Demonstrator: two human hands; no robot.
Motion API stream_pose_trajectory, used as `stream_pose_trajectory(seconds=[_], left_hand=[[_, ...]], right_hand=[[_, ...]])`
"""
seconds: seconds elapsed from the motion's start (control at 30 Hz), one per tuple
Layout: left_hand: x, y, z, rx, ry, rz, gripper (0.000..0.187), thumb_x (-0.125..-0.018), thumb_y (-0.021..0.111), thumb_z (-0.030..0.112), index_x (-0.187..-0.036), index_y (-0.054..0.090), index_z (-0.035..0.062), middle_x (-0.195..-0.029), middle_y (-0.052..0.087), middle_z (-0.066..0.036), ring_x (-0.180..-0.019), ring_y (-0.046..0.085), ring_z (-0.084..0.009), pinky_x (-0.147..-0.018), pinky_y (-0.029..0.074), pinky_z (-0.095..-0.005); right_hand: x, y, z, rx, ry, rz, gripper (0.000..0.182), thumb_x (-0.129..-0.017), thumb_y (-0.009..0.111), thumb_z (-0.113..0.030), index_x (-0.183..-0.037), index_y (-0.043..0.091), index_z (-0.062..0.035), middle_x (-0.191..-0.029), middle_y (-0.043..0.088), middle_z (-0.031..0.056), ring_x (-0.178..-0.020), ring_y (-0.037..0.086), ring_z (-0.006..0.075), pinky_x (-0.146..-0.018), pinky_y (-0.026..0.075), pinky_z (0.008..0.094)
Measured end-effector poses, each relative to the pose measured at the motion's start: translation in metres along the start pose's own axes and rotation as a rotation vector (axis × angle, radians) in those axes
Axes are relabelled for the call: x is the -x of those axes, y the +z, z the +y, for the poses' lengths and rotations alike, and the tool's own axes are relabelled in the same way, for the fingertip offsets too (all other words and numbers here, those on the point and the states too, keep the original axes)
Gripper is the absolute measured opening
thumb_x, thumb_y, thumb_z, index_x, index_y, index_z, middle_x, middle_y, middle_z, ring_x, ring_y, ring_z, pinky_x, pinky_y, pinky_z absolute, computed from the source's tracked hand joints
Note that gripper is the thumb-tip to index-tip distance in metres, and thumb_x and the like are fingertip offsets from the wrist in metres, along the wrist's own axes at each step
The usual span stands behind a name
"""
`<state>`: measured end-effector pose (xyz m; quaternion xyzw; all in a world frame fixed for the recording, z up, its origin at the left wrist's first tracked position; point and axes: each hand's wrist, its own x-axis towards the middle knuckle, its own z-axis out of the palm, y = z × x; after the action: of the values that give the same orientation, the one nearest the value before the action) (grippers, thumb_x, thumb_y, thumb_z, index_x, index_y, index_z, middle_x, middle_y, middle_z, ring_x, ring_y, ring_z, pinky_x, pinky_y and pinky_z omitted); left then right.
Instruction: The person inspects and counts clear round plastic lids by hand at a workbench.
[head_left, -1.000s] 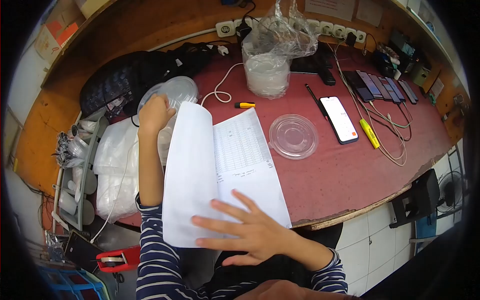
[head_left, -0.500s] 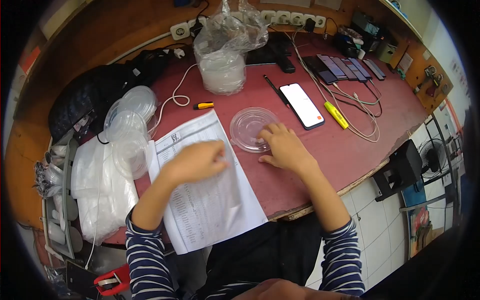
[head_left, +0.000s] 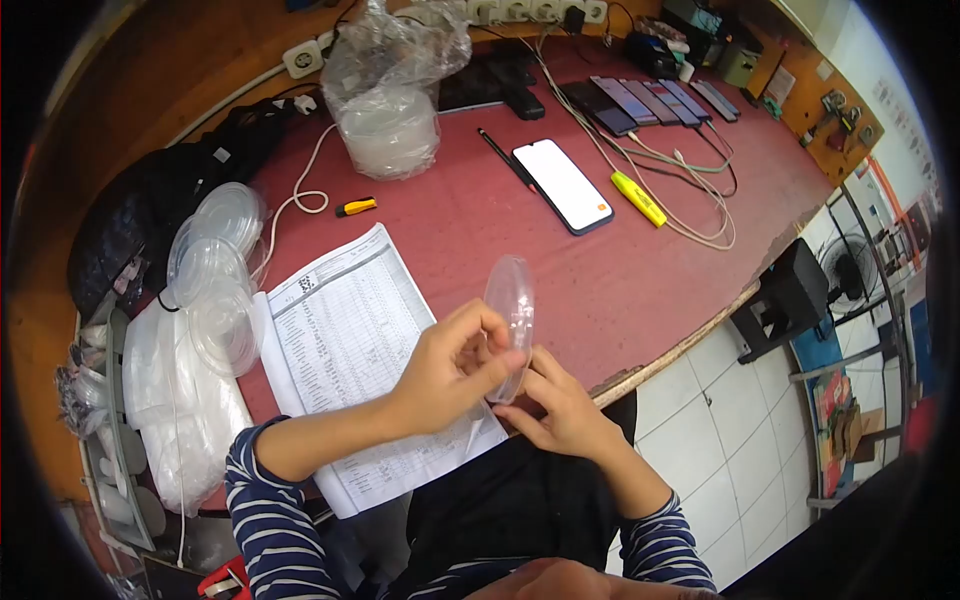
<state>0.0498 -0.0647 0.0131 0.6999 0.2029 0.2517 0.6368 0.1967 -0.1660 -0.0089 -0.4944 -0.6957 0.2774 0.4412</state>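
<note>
A round clear plastic lid (head_left: 515,285) is held up on its edge near the front of the table. My left hand (head_left: 455,365) is closed, thumb and fingers pinching the lid's near side. Lower down on the other side, my right hand (head_left: 565,410) grips the lid's bottom edge, its fingertips partly hidden behind the plastic. Beneath my left wrist lies a printed sheet of paper (head_left: 350,310) with a table of rows. More clear lids (head_left: 225,325) are piled to the left, on a bundle of clear plastic bags (head_left: 180,390).
Plastic-wrapped containers (head_left: 390,135) stand at the back. A lit phone (head_left: 562,188), black pen (head_left: 506,158), yellow highlighter (head_left: 638,199) and small yellow-black tool (head_left: 356,206) lie on the red table (head_left: 440,235). Several phones (head_left: 655,103) and loose cables (head_left: 715,200) are farther right.
The lid was flat on the table under my right hand; now it is raised upright and nearer to me. My left hand has come across from the paper to take hold of it.
</note>
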Motion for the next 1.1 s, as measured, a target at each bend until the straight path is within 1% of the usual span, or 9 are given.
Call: stream_pose_trajectory(seconds=[0.03,0.07,0.1,0.13,0.2,0.3,0.73,1.03,1.1], left_hand=[[0.002,0.003,0.004,0.002,-0.014,-0.018,0.017,-0.082,0.059,0.012,-0.092,0.048,0.0036,-0.080,0.048,-0.002,-0.064,0.050,-0.0081,-0.056,0.042,-0.0199],[0.005,0.006,0.009,-0.191,0.130,-0.011,0.014,-0.081,0.061,0.010,-0.087,0.050,0.0030,-0.078,0.048,-0.003,-0.064,0.051,-0.0086,-0.055,0.042,-0.0199],[0.006,0.008,0.010,-0.382,0.282,-0.005,0.013,-0.079,0.062,0.009,-0.083,0.052,0.0023,-0.077,0.049,-0.004,-0.064,0.051,-0.0091,-0.054,0.042,-0.0199],[0.008,0.013,0.007,-0.314,0.318,0.047,0.013,-0.074,0.067,0.006,-0.078,0.055,0.0014,-0.073,0.051,-0.007,-0.054,0.052,-0.0119,-0.048,0.042,-0.0219],[0.012,0.014,0.006,-0.342,0.331,0.010,0.014,-0.073,0.067,0.006,-0.079,0.055,0.0012,-0.073,0.051,-0.007,-0.055,0.053,-0.0123,-0.049,0.043,-0.0220],[0.014,0.014,0.005,-0.373,0.359,-0.027,0.015,-0.073,0.067,0.006,-0.080,0.056,0.0009,-0.074,0.052,-0.007,-0.057,0.054,-0.0132,-0.050,0.044,-0.0222],[0.014,0.009,-0.002,-0.356,0.413,-0.065,0.016,-0.073,0.068,0.009,-0.080,0.055,0.0002,-0.075,0.052,-0.009,-0.058,0.053,-0.0152,-0.051,0.043,-0.0229],[0.012,0.008,-0.005,-0.477,0.440,-0.052,0.018,-0.070,0.069,0.008,-0.079,0.054,0.0028,-0.077,0.053,-0.007,-0.058,0.054,-0.0170,-0.049,0.044,-0.0244],[0.013,0.009,-0.005,-0.576,0.472,-0.024,0.019,-0.068,0.069,0.009,-0.078,0.054,0.0034,-0.077,0.053,-0.007,-0.059,0.055,-0.0174,-0.048,0.044,-0.0247]], right_hand=[[0.004,0.003,-0.002,-0.064,0.042,0.022,0.017,-0.075,0.063,-0.007,-0.087,0.050,-0.0037,-0.098,0.047,0.0128,-0.083,0.054,0.0287,-0.070,0.045,0.0339],[0.004,0.002,-0.001,-0.046,-0.066,0.069,0.020,-0.075,0.064,-0.009,-0.089,0.050,-0.0029,-0.093,0.046,0.0122,-0.079,0.053,0.0268,-0.068,0.045,0.0315],[0.006,0.001,-0.001,-0.050,-0.051,0.084,0.020,-0.075,0.064,-0.009,-0.089,0.050,-0.0029,-0.093,0.046,0.0122,-0.079,0.053,0.0268,-0.068,0.045,0.0315],[0.007,-0.002,-0.003,-0.157,-0.068,0.113,0.022,-0.075,0.064,-0.010,-0.090,0.050,-0.0022,-0.092,0.046,0.0123,-0.078,0.053,0.0257,-0.067,0.044,0.0305],[0.012,0.000,-0.004,-0.306,-0.079,0.189,0.021,-0.077,0.064,-0.012,-0.089,0.051,-0.0015,-0.089,0.048,0.0119,-0.076,0.052,0.0212,-0.065,0.044,0.0283],[0.013,0.001,-0.005,-0.323,-0.050,0.215,0.018,-0.079,0.062,-0.012,-0.088,0.052,-0.0014,-0.088,0.049,0.0113,-0.075,0.052,0.0193,-0.064,0.044,0.0272],[0.012,0.003,0.000,-0.423,-0.102,0.202,0.014,-0.082,0.058,-0.011,-0.089,0.054,-0.0010,-0.088,0.050,0.0111,-0.076,0.051,0.0192,-0.064,0.043,0.0266],[0.009,0.005,-0.002,-0.412,-0.091,0.217,0.009,-0.081,0.055,-0.006,-0.087,0.054,0.0008,-0.086,0.049,0.0117,-0.073,0.050,0.0186,-0.059,0.041,0.0260],[0.009,0.005,-0.003,-0.243,-0.064,0.241,0.009,-0.080,0.055,-0.005,-0.087,0.054,0.0008,-0.085,0.049,0.0119,-0.070,0.050,0.0180,-0.057,0.041,0.0248]])
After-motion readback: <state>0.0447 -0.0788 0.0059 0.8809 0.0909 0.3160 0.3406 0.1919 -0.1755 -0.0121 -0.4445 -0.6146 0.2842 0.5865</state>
